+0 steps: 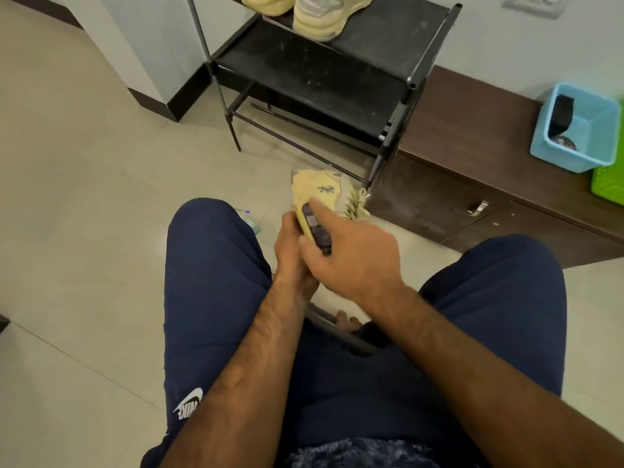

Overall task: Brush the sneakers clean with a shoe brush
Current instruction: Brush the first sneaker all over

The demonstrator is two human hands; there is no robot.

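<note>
Two hands meet low, in front of the shoe rack (324, 79), between the knees. Left hand (290, 246): clasped round the near end of the sneaker (320, 190), fingers curled; the part it holds is hidden behind the wrists. Right hand (353, 261): grasps the shoe brush (316, 229), forefinger laid straight along its back, thumb and other fingers wrapped round the body. The brush lies against the sneaker's side.

Handling, judged:
- Sneaker: pale yellow, soft upper with a small dark logo and frayed-looking laces at its right. Likely light, and the upper will give under pressure, so it needs support from the sole or heel while the bristles work the fabric.
- Brush: dark, blocky, stiff back with a yellow edge; bristles not visible. Small enough for one hand, and the forefinger on top steers the pressure.

Outward:
- Shoe rack: black, matt, dusty shelves on thin metal tubes.
- On its top shelf, a pair of sneakers (317, 18) of the same pale yellow with ribbed soles.
- Right of the rack, a dark brown cabinet (472, 143) of wood-grain finish with a metal handle. On it stand a blue plastic basket (540, 146) and, further from the rack, a green basket (609, 182).
- Floor (84, 197): smooth, pale tiles.
</note>
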